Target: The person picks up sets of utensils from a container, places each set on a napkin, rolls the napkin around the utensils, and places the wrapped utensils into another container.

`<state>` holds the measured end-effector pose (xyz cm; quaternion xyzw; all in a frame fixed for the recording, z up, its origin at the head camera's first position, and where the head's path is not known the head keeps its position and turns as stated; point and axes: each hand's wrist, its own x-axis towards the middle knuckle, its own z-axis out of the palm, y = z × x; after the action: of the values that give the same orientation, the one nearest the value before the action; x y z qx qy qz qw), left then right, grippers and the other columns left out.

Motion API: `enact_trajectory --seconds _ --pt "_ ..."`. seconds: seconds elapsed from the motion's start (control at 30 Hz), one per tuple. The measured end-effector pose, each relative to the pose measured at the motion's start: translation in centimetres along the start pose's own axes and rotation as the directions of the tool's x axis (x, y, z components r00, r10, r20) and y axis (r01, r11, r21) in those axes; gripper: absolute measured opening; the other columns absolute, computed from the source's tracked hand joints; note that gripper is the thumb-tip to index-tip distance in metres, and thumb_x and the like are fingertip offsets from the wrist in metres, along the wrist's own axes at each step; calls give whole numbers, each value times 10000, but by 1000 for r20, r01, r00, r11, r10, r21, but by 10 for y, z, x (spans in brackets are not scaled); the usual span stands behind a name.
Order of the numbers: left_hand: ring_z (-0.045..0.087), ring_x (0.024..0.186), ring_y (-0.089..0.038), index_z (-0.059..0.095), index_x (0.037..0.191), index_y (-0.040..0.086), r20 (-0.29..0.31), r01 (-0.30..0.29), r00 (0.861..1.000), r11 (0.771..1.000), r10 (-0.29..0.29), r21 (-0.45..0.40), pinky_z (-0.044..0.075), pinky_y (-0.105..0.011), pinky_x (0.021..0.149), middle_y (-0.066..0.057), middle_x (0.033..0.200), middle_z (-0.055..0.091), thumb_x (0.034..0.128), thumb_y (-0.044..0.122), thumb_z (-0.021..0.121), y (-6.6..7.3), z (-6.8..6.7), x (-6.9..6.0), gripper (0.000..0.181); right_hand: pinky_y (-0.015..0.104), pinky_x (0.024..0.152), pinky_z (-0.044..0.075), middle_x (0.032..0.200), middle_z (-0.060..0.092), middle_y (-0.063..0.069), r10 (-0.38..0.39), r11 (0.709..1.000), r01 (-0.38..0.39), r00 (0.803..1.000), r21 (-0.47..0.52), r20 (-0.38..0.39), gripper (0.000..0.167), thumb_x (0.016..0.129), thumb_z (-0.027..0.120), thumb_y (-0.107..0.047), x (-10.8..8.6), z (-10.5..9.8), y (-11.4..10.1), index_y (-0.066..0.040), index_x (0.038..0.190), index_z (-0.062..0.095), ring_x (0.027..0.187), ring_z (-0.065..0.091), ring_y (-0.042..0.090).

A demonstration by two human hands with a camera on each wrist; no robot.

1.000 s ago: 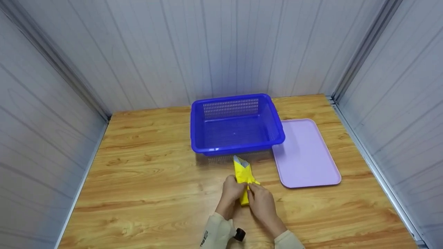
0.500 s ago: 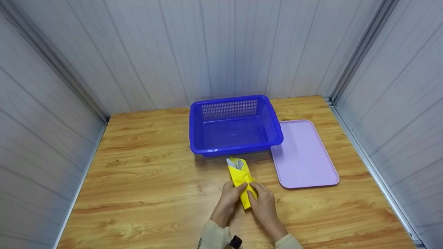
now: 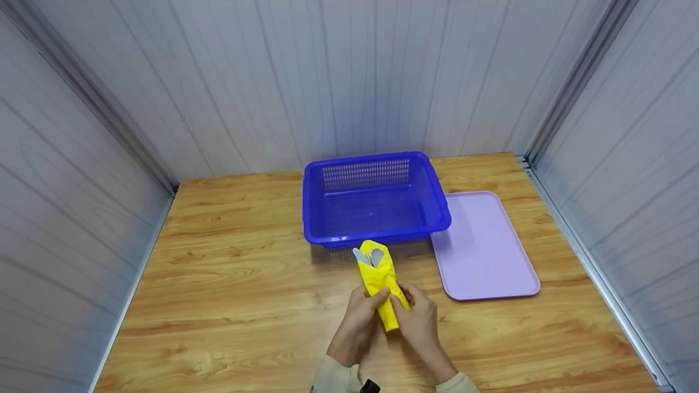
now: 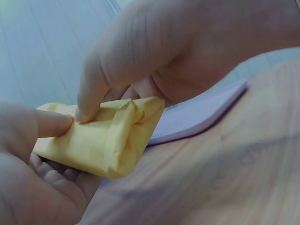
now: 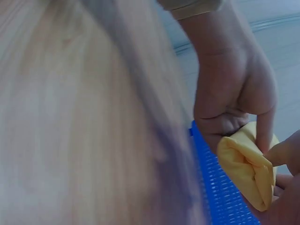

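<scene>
A yellow napkin is folded into a narrow pocket round grey cutlery. From its top end stick out a knife, a spoon and, between them, the tines of what looks like a fork. My left hand grips the bundle's left side, thumb across the front. On the other side my right hand holds it with its thumb on the front as well. In the left wrist view the thumbs press on the napkin, whose lower end is folded over. The fingers behind it are partly hidden.
Just beyond the bundle stands a blue plastic basket with slotted walls. A lilac tray lies to its right, its left edge partly under the basket's rim. Pale panelled walls enclose the wooden table at the back and sides.
The bundle has turned to lean left at its top, and its open end now shows the cutlery tips more plainly. Both hands keep their hold, with slight finger shifts.
</scene>
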<state>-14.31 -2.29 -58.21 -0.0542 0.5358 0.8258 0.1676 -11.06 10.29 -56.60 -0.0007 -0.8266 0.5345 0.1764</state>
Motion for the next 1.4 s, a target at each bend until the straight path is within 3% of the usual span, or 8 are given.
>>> enact_trajectory --seconds 0.13,0.33,0.57,0.7,0.87,1.1,1.27,1.4 --pt "584 1069 -266 548 1237 -71 86 -16 996 998 22 -65 472 -381 929 -170 1167 595 933 83 613 8 2 -4 347 291 722 554 981 713 113 113 990 -117 992 84 57 346 863 749 -168 7 -8 -10 39 1132 680 840 672 202" --pt "618 1028 -279 574 1220 -101 128 -72 989 997 72 -5 506 -390 895 -179 1131 626 949 71 604 17 1 -9 323 261 668 552 959 710 123 191 963 -218 967 161 169 348 870 744 -190 16 -19 -17 43 1119 677 833 667 213" --pt "656 932 -249 621 1163 -101 51 -53 998 989 47 138 541 -373 821 -156 1038 670 908 75 671 49 8 -6 313 276 649 549 899 708 124 191 954 -242 946 179 261 253 884 720 -108 39 -29 -35 44 1075 653 773 653 215" --pt "654 903 -227 645 1126 -91 5 -77 997 970 78 231 542 -352 803 -148 1010 680 876 54 705 79 17 13 296 258 629 500 798 693 83 146 977 -176 963 121 227 193 864 729 -54 70 -31 -48 9 1013 623 723 605 183" --pt "653 865 -209 606 1181 -97 -18 -92 994 944 104 317 539 -343 794 -157 1005 683 888 51 656 117 22 55 332 260 584 494 752 675 143 88 985 -112 980 132 181 192 846 714 14 122 -20 -55 26 963 562 672 613 194" --pt "651 866 -228 417 1341 -48 -173 -1 983 932 69 363 545 -318 753 -178 1063 636 873 -4 645 154 29 115 522 254 554 511 874 655 148 297 936 -319 942 146 158 162 879 687 -55 193 5 -47 -18 965 554 678 618 178" --pt "650 821 -228 479 1248 -15 -313 -6 931 864 188 503 551 -311 703 -154 987 643 827 -1 712 156 31 146 482 263 597 513 913 568 129 411 897 -428 900 108 146 187 881 676 -77 228 23 -38 -14 1000 547 704 589 195" --pt "621 917 -238 552 1209 23 -300 13 909 701 288 713 532 -318 760 -138 1059 642 800 27 729 149 27 159 446 269 651 492 939 528 118 469 876 -478 875 62 116 159 862 682 -64 242 40 -26 -15 937 550 784 547 209"
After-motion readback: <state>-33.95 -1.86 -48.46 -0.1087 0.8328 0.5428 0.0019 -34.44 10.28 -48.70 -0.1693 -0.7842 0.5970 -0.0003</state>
